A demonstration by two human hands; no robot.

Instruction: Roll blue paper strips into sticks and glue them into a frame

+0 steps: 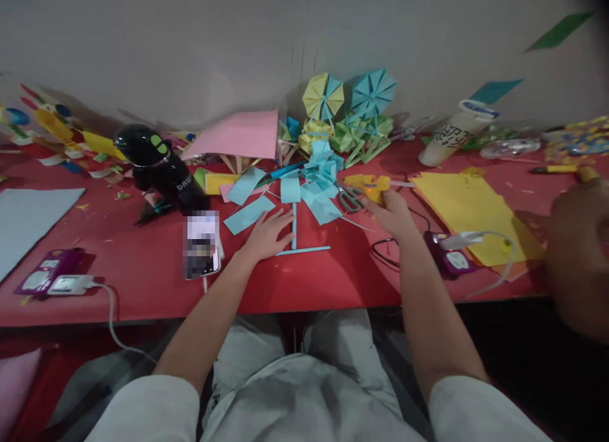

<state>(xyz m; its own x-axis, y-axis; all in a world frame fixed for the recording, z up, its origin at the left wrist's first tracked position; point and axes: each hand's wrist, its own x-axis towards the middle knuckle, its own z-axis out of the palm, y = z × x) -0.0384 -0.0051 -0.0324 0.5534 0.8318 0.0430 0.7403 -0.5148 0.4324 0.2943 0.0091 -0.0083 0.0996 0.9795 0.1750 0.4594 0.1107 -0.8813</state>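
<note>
My left hand (271,234) lies low over the table with its fingers spread, the tips at a thin upright-lying blue paper tube (294,226). Across that tube's near end lies a second blue paper tube (309,250), making a T shape. My right hand (390,215) is closed around a yellow hot glue gun (366,184), which has a glue stick poking out of its right end. Grey-handled scissors (349,199) rest just left of my right fingers. Several blue paper strips (250,215) are scattered beyond my left hand.
Folded-paper umbrellas (373,93) stand at the back. A black bottle (164,169) and a phone (202,244) are on the left. Yellow paper sheets (469,214), a purple power strip (447,255) with cables and a plastic cup (451,134) are right. Another person's arm (580,258) reaches in.
</note>
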